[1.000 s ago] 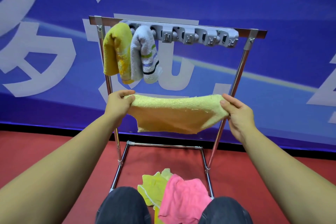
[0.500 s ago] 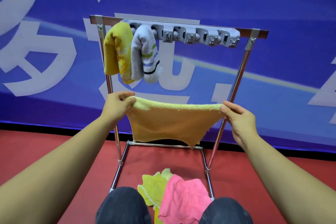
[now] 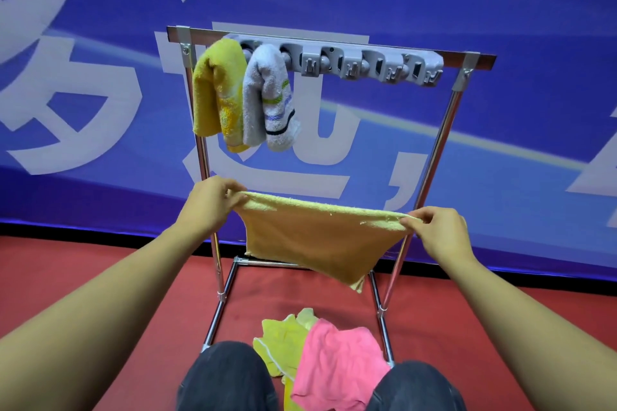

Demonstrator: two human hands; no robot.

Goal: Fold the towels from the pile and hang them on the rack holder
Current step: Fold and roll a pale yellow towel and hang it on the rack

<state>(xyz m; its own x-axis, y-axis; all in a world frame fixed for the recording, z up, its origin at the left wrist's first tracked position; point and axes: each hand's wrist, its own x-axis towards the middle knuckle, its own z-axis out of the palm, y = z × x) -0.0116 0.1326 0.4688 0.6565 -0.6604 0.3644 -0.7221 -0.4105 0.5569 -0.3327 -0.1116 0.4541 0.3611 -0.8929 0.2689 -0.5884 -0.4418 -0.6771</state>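
Observation:
A pale yellow towel (image 3: pixel 317 237) hangs spread between my two hands in front of the rack. My left hand (image 3: pixel 208 203) pinches its upper left corner and my right hand (image 3: pixel 440 233) pinches its upper right corner. The towel droops to a point at the lower right. The metal rack (image 3: pixel 434 150) stands behind it, with a grey holder bar (image 3: pixel 367 65) along the top. A folded yellow towel (image 3: pixel 217 93) and a folded white striped towel (image 3: pixel 267 100) hang at the bar's left end. On the floor lies the pile: a pink towel (image 3: pixel 337 364) over a lime towel (image 3: pixel 283 344).
My knees (image 3: pixel 230 377) in dark trousers frame the pile at the bottom. The floor (image 3: pixel 83 277) is red. A blue banner wall (image 3: pixel 500 10) stands close behind the rack. Several clips on the right part of the holder bar carry nothing.
The towel has been let down from a bunched fold into a flatter hanging sheet, its lower edge dropping. Both hands moved slightly lower and the right hand shifted outward.

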